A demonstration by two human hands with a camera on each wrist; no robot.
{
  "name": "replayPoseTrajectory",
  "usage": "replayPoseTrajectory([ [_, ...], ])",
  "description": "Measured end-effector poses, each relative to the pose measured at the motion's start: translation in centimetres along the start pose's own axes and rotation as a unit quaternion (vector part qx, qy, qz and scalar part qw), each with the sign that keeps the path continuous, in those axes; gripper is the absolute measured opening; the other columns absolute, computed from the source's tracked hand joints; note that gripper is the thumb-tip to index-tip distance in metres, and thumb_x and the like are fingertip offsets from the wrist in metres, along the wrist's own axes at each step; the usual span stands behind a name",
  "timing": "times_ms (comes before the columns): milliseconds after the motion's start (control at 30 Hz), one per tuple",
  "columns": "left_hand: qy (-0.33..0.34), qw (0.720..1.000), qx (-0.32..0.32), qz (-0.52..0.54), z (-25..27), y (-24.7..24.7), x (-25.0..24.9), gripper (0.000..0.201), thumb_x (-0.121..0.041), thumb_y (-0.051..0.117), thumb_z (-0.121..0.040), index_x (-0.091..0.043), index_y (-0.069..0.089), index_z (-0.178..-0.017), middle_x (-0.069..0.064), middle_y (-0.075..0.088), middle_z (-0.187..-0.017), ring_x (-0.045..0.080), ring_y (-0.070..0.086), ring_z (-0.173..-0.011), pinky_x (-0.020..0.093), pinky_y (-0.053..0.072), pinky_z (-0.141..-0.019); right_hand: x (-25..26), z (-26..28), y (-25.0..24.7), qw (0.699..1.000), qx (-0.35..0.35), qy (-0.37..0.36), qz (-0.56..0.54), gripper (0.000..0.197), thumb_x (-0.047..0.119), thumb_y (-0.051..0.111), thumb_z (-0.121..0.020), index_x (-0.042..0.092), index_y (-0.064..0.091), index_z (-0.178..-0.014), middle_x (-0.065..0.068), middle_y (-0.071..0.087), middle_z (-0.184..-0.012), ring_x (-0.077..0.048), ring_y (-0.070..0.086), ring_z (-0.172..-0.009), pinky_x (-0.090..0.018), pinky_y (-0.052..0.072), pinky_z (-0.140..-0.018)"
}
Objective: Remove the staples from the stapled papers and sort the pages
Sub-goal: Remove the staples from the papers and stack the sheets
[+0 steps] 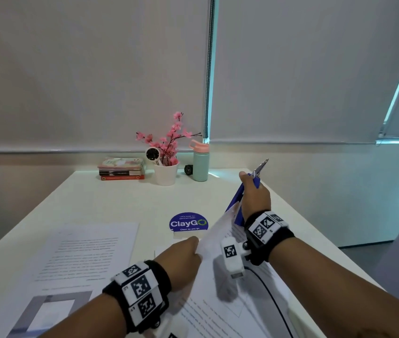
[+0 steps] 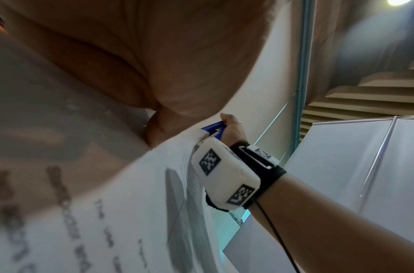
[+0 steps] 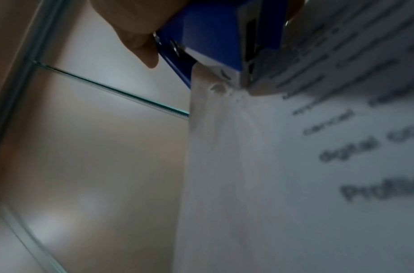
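Note:
My left hand (image 1: 183,252) pinches the left edge of the stapled papers (image 1: 218,232) and holds them tilted up off the table. My right hand (image 1: 254,191) grips a blue staple tool (image 1: 238,198) whose metal tip (image 1: 261,165) points up and away. In the right wrist view the tool (image 3: 210,37) meets the top corner of the printed papers (image 3: 271,166). The left wrist view has my palm (image 2: 154,55) on the papers (image 2: 131,203), and the right hand (image 2: 233,129) with the tool (image 2: 211,127) beyond. No staple can be made out.
A loose printed page (image 1: 83,252) lies flat at the left, and another with a grey picture (image 1: 47,311) lies nearer me. A round blue sticker (image 1: 188,222) marks the white table (image 1: 110,198). Books (image 1: 121,168), a flower pot (image 1: 166,173) and a bottle (image 1: 200,164) stand at the far edge.

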State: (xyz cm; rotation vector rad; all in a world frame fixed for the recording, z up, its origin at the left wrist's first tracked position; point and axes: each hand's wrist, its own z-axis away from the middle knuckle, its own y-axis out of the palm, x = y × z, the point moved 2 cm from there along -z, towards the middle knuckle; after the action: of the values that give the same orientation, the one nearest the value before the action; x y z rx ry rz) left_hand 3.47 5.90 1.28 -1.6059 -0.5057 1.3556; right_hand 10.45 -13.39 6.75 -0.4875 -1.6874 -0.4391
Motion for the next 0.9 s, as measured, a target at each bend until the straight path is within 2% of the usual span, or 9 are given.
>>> replayPoseTrajectory([
  [200,0.01,1.0,-0.008,-0.021,0.1,0.8,-0.4,0.014,-0.022,0.035,-0.099,-0.021,0.036,-0.085,-0.002,0.05,-0.089,0.019,0.048,-0.081,0.031,0.035,-0.071,0.5,0.5,-0.5,1.0,-0.028,0.008,-0.007,0.047,0.042,0.061,-0.089,0.013,0.039,-0.061,-0.001,0.036,-0.059,-0.02,0.036,-0.056,-0.031,0.032,-0.058],
  [267,0.007,1.0,-0.008,-0.022,0.1,1.0,-0.5,0.012,-0.022,0.034,-0.1,-0.018,0.037,-0.089,-0.001,0.05,-0.091,0.019,0.047,-0.082,0.03,0.034,-0.072,0.6,0.6,-0.4,1.0,-0.004,-0.005,0.009,0.049,0.046,0.061,-0.088,0.012,0.039,-0.061,-0.003,0.039,-0.059,-0.022,0.039,-0.058,-0.032,0.035,-0.062],
  [367,-0.015,1.0,0.009,-0.017,0.1,1.2,-0.1,0.01,-0.021,0.035,-0.101,-0.017,0.039,-0.093,0.002,0.052,-0.098,0.018,0.047,-0.087,0.028,0.034,-0.075,0.5,0.8,-0.2,0.997,0.069,-0.017,-0.016,0.045,0.051,0.061,-0.087,0.01,0.056,-0.072,-0.011,0.064,-0.067,-0.029,0.062,-0.066,-0.04,0.054,-0.072],
  [400,-0.025,0.999,0.019,-0.016,0.1,1.3,0.1,0.01,-0.022,0.035,-0.101,-0.017,0.039,-0.093,0.006,0.054,-0.102,0.018,0.047,-0.089,0.028,0.034,-0.077,0.5,0.9,-0.2,0.996,0.081,-0.028,-0.026,0.041,0.054,0.061,-0.086,0.015,0.063,-0.073,-0.01,0.07,-0.071,-0.03,0.068,-0.071,-0.044,0.057,-0.078],
  [500,-0.06,0.997,0.044,-0.011,0.1,1.2,1.2,0.011,-0.023,0.036,-0.101,-0.015,0.041,-0.096,0.009,0.055,-0.115,0.018,0.045,-0.095,0.026,0.033,-0.08,0.9,0.3,-1.4,0.997,0.043,-0.061,-0.013,0.041,0.063,0.059,-0.08,0.023,0.066,-0.077,-0.007,0.074,-0.076,-0.031,0.072,-0.079,-0.051,0.056,-0.085],
  [600,-0.105,0.993,0.05,0.029,0.7,0.1,2.7,0.025,-0.024,0.037,-0.1,-0.01,0.052,-0.114,0.009,0.056,-0.124,0.02,0.051,-0.104,0.025,0.035,-0.083,1.9,-0.9,-3.4,0.996,-0.015,-0.085,-0.004,0.043,0.055,0.057,-0.087,0.012,0.06,-0.092,-0.011,0.073,-0.078,-0.033,0.072,-0.077,-0.045,0.058,-0.078],
  [733,-0.167,0.983,-0.006,0.072,2.4,-3.3,5.5,0.032,-0.021,0.038,-0.1,-0.003,0.051,-0.124,0.012,0.054,-0.131,0.024,0.052,-0.114,0.024,0.035,-0.083,2.6,-1.3,-4.9,0.984,0.049,-0.117,0.126,0.04,0.039,0.059,-0.093,0.0,0.056,-0.1,-0.018,0.063,-0.083,-0.028,0.059,-0.069,-0.032,0.047,-0.062],
  [833,-0.217,0.972,-0.052,0.076,4.2,-6.8,8.7,0.037,-0.017,0.035,-0.101,-0.004,0.043,-0.135,0.013,0.048,-0.139,0.027,0.049,-0.123,0.026,0.037,-0.089,2.0,-0.2,-5.3,0.972,0.11,-0.088,0.189,0.037,0.034,0.064,-0.092,0.008,0.042,-0.108,-0.018,0.056,-0.089,-0.035,0.062,-0.073,-0.052,0.055,-0.075],
  [900,-0.267,0.958,-0.077,0.071,5.5,-9.0,11.4,0.042,-0.017,0.035,-0.102,-0.004,0.035,-0.142,0.014,0.043,-0.144,0.03,0.047,-0.127,0.032,0.04,-0.094,1.8,1.0,-5.3,0.95,0.177,-0.089,0.241,0.027,0.027,0.062,-0.094,0.017,0.038,-0.102,-0.019,0.058,-0.091,-0.041,0.065,-0.072,-0.057,0.055,-0.074],
])
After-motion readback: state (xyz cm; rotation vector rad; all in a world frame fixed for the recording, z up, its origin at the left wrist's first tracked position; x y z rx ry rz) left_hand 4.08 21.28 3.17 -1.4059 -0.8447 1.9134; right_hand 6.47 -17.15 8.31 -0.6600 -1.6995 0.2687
